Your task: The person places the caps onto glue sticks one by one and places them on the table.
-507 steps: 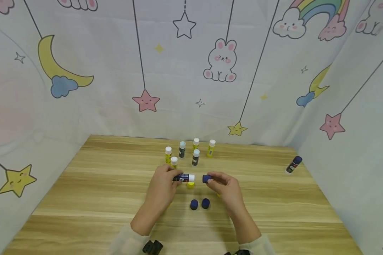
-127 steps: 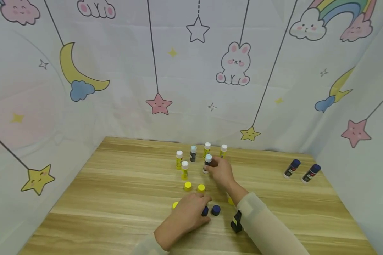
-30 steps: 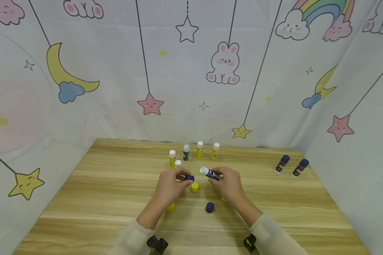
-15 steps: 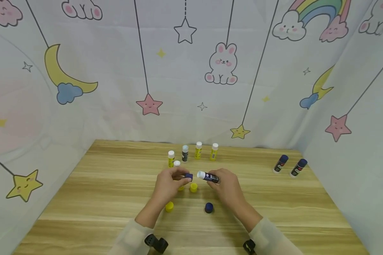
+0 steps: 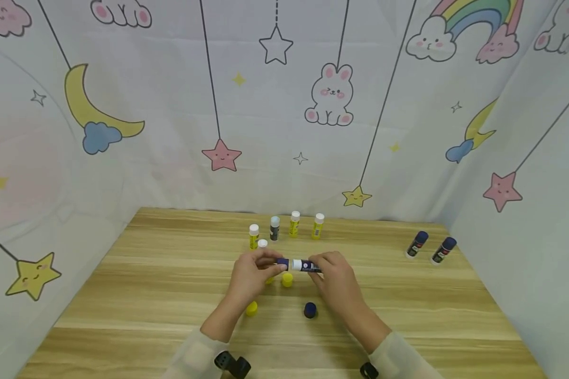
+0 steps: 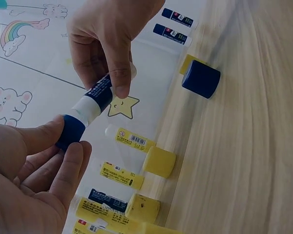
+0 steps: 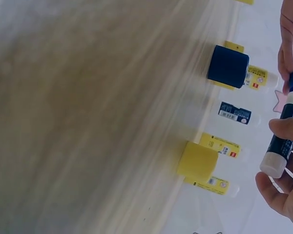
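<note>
My left hand [image 5: 248,273] pinches a navy cap [image 6: 71,131] between thumb and fingers. My right hand [image 5: 339,281] grips an uncapped navy glue stick [image 5: 308,265] by its body, lying level with its white end towards the cap. In the left wrist view, cap and white end are in line and meet or nearly meet. Another navy cap [image 5: 310,310] stands on the table below the hands. Yellow caps [image 5: 287,279] sit close to the left hand, one [image 5: 251,308] beside its wrist.
Uncapped yellow glue sticks [image 5: 294,225] and one navy glue stick [image 5: 274,228] stand at the back of the wooden table [image 5: 170,295]. Two capped navy glue sticks [image 5: 417,244] stand at the right edge. A patterned cloth [image 5: 180,105] hangs behind.
Since 16.9 s ago, a second capped navy stick has appeared at the right. The right hand has taken another from the back, the left a cap; stick and cap have come together, in line.
</note>
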Action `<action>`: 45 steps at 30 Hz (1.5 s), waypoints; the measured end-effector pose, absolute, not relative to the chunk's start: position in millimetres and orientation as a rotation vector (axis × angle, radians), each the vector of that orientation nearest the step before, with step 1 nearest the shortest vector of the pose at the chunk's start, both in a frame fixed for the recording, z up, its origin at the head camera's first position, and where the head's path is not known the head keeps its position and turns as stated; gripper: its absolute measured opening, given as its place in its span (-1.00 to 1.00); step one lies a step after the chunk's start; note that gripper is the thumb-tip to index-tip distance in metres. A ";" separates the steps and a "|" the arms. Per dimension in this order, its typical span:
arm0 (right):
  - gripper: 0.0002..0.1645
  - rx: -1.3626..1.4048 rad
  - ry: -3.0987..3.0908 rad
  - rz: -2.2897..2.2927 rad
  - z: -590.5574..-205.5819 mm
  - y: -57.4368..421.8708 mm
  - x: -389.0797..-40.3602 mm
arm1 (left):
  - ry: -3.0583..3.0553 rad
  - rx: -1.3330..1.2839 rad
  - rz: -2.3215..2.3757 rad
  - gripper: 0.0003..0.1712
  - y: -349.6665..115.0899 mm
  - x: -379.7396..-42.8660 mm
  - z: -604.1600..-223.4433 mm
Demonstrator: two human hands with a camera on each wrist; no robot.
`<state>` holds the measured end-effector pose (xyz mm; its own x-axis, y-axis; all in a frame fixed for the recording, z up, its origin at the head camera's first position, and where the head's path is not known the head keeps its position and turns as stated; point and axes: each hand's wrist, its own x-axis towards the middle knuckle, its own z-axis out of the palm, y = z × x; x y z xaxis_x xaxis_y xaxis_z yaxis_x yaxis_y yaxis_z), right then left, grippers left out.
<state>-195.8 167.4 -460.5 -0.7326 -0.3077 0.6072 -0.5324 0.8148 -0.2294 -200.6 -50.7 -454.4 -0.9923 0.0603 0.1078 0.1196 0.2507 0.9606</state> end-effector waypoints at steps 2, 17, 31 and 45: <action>-0.68 0.637 -2.408 0.513 -459.3 166.9 -194.6 | -2.446 -0.173 -1.890 -0.79 -49.4 -200.1 -453.5; -0.65 0.658 -2.397 0.426 -452.1 159.5 -188.4 | -2.429 -0.180 -1.892 -0.77 -47.5 -200.0 -457.1; -0.69 0.638 -2.430 0.319 -449.0 157.1 -184.6 | -2.438 -0.197 -1.911 -0.76 -42.7 -198.6 -457.8; -0.70 0.658 -2.419 0.295 -446.4 157.5 -182.8 | -2.423 -0.241 -1.915 -0.74 -40.3 -197.0 -457.3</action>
<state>-182.8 157.5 -446.4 -0.6919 -0.3857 0.6103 -0.5211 0.8519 -0.0525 -197.0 -40.3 -457.3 -0.9869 0.0949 0.1303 0.1487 0.2240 0.9632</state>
